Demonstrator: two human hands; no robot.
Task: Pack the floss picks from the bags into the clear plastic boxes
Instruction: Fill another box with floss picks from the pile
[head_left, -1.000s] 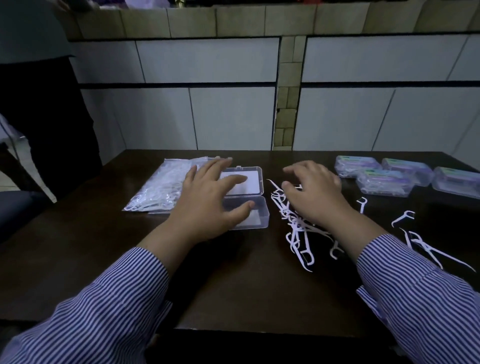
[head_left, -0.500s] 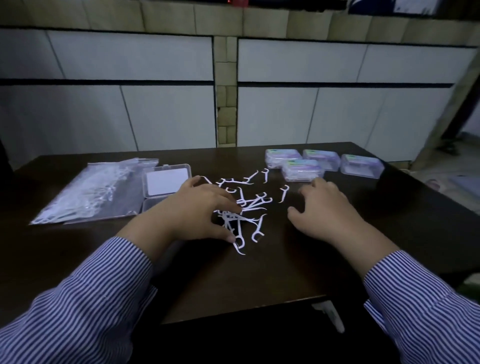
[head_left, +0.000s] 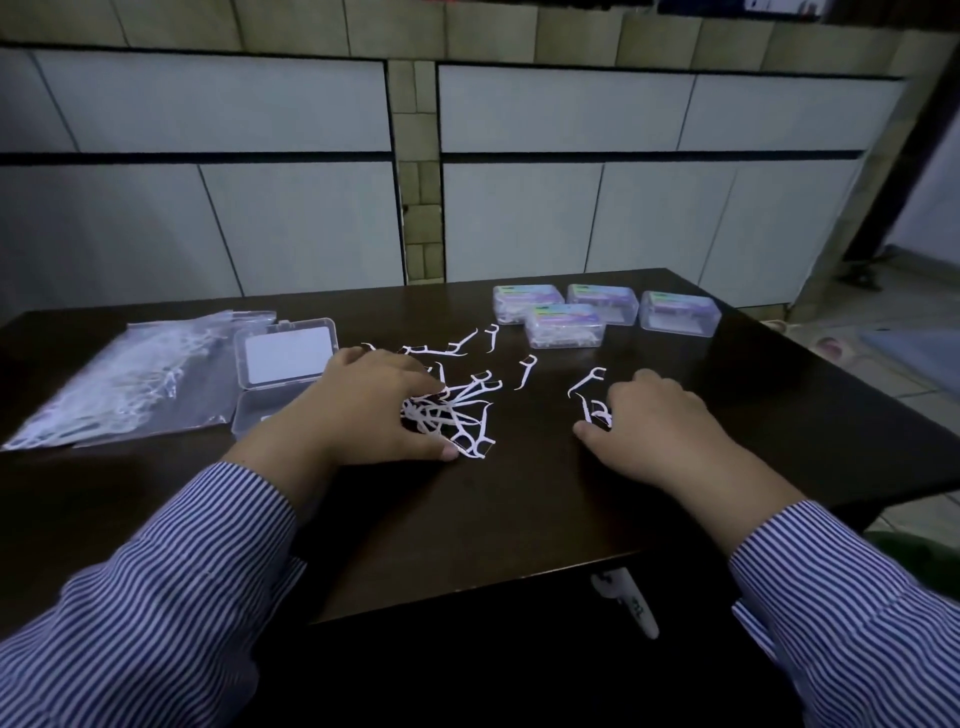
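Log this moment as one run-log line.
left hand: gathering floss picks | right hand: on stray picks | open box: unfilled

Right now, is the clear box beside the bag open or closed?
Open. The clear box has its lid swung back behind the tray, which the left hand partly hides.
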